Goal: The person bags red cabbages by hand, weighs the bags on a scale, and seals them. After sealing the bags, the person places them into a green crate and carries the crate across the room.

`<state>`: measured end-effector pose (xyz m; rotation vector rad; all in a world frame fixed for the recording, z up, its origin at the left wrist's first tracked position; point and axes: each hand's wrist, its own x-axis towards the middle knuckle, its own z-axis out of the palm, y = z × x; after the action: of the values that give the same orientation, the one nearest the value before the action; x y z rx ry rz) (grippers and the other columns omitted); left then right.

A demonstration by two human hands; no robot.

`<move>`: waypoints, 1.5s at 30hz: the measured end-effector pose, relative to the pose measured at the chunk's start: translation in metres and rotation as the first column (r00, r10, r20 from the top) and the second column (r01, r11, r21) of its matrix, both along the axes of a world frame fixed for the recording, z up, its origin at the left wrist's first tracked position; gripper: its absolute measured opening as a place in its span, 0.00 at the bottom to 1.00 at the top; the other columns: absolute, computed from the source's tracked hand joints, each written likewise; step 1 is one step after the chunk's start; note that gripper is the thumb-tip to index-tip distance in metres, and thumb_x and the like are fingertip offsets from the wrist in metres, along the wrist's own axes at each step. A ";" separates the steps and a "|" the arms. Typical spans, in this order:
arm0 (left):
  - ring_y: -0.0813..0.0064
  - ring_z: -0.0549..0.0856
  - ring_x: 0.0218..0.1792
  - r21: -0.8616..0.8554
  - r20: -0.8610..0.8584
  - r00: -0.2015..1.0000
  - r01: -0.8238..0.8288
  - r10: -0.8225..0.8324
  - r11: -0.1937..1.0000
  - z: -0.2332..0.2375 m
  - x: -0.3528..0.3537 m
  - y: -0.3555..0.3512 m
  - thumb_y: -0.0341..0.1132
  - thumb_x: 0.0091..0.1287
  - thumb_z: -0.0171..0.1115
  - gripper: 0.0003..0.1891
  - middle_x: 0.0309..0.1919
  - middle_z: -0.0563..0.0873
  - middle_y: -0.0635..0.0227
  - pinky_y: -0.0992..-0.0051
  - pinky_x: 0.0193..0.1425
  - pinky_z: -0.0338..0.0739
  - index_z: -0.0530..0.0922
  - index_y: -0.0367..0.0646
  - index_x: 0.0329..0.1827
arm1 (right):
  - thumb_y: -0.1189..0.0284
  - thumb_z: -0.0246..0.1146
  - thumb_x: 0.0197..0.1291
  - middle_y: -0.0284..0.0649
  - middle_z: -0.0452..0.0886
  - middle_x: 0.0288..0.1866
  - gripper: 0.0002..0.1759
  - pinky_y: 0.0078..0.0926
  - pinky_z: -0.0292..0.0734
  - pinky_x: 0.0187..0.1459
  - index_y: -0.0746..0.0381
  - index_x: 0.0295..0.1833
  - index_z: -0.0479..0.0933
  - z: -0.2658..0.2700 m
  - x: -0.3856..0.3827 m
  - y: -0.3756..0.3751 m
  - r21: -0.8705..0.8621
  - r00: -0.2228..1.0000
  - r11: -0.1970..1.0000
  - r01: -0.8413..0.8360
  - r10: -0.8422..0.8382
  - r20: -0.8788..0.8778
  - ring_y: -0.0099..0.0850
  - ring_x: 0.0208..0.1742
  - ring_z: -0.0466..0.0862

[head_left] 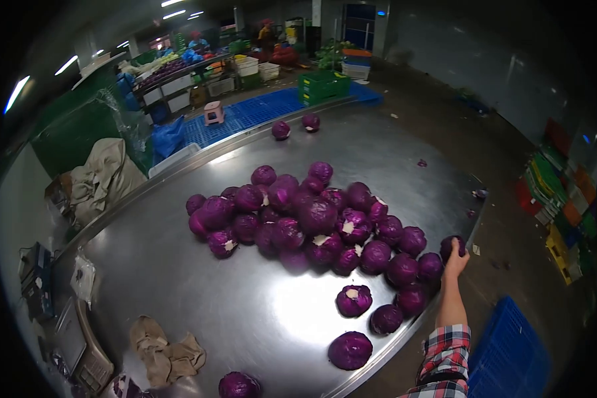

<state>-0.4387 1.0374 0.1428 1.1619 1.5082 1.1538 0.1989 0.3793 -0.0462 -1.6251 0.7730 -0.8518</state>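
Head view looks down on a broad, shiny stainless-steel worktop (179, 278). At its right rim the right hand (456, 263) is stretched out from a red-and-white plaid sleeve (448, 351), its fingers curled over a round dark-purple cabbage (448, 244) and gripping it. That cabbage sits at the very edge of the worktop, just beside the outermost heads of the big heap. The left hand is out of frame.

The heap of purple cabbages (305, 219) fills the middle of the worktop, several showing pale cut stems. Three loose heads lie nearer the person, one with its stem up (353, 300), one beside it (386, 319), and a larger one close to the near rim (349, 349). Another single head (239, 385) rests at the bottom edge of the view. Two more (280, 130) stand well apart from the heap, at the far end.

On the near left lie a crumpled tan cloth (166, 351) and a grey machine with a display (76, 345). A blue plastic crate (511, 345) stands on the floor below the right rim. Far back are blue pallets (259, 109), green crates (322, 86) and other people at work — too small to make out.
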 end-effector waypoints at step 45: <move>0.88 0.64 0.08 -0.062 0.197 0.856 0.497 -0.477 0.866 -0.031 -0.251 0.137 0.35 0.67 0.55 0.13 0.11 0.70 0.76 0.83 0.11 0.59 0.77 0.33 0.47 | 0.82 0.62 0.48 0.40 0.74 0.34 0.08 0.30 0.76 0.38 0.65 0.35 0.71 0.205 -0.642 0.658 -0.414 -0.722 -0.826 -0.382 0.546 -0.424 0.37 0.37 0.79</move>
<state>-0.6895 1.1746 0.1118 1.2377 1.0407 0.7876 -0.4431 1.0371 0.1586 -1.4830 -1.8960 0.5637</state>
